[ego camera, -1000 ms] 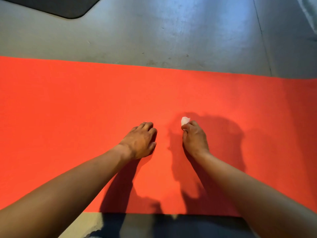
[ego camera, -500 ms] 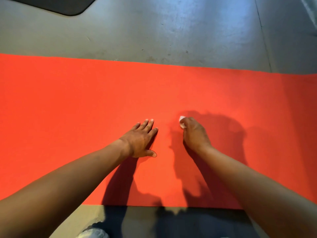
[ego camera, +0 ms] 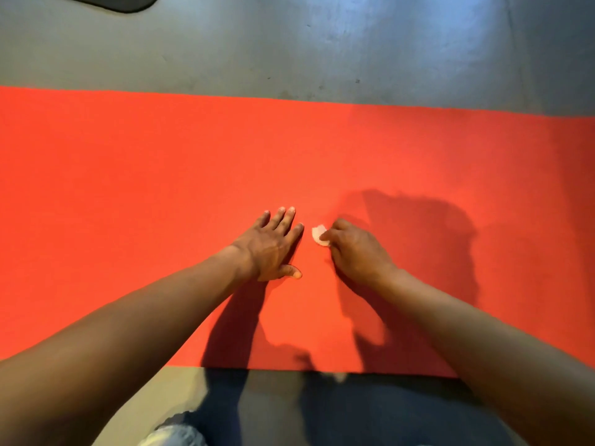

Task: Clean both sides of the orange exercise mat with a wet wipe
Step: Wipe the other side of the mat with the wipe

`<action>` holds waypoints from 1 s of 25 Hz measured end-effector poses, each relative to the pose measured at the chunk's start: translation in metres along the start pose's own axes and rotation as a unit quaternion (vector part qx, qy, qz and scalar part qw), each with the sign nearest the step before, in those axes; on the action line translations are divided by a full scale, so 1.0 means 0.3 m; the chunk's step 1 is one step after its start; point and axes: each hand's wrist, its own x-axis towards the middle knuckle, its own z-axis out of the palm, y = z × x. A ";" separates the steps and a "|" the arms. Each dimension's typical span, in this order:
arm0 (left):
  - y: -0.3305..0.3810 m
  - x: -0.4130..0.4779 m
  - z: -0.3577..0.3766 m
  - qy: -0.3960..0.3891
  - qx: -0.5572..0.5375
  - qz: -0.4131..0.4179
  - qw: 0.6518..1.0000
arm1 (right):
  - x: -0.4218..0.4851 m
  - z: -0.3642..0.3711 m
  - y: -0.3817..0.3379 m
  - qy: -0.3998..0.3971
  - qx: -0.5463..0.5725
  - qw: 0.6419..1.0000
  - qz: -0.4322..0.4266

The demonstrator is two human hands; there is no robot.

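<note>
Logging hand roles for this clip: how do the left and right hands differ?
The left hand lies flat, fingers straight and spread; the right hand is curled. The left hand holds nothing; the right hand pinches a white wet wipe. Both rest side by side on the orange mat.

1. One orange mat [ego camera: 161, 188], lying across the middle of the frame.
2. One small white wet wipe [ego camera: 318, 235], at the centre.
3. Two hands near the centre: the left hand [ego camera: 270, 249] and the right hand [ego camera: 354, 252].
4. One dark mat [ego camera: 125, 3], of which only a corner shows at the upper left.
5. One grey floor [ego camera: 289, 43].
</note>
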 end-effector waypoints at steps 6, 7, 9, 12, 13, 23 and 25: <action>0.009 0.129 -0.067 -0.013 0.018 -0.034 0.999 | 0.060 -0.066 0.180 0.142 0.058 0.952 0.267; 0.011 0.153 -0.081 -0.014 0.021 -0.041 0.999 | 0.064 -0.063 0.165 0.141 0.067 0.954 0.256; 0.011 0.192 -0.109 -0.017 0.026 -0.056 0.998 | 0.057 -0.029 0.091 0.123 0.082 0.975 0.163; 0.013 0.225 -0.134 -0.019 0.025 -0.084 0.996 | 0.018 0.018 0.023 0.045 0.064 0.997 0.023; 0.014 0.227 -0.136 -0.017 0.021 -0.093 0.995 | 0.018 0.014 0.038 0.043 0.049 0.998 0.013; 0.041 0.125 -0.107 0.048 -0.128 -0.113 0.984 | -0.011 0.008 0.068 0.127 0.022 0.984 0.122; 0.038 0.097 -0.099 0.048 -0.136 -0.111 0.983 | -0.059 0.039 -0.008 0.068 0.030 0.997 0.039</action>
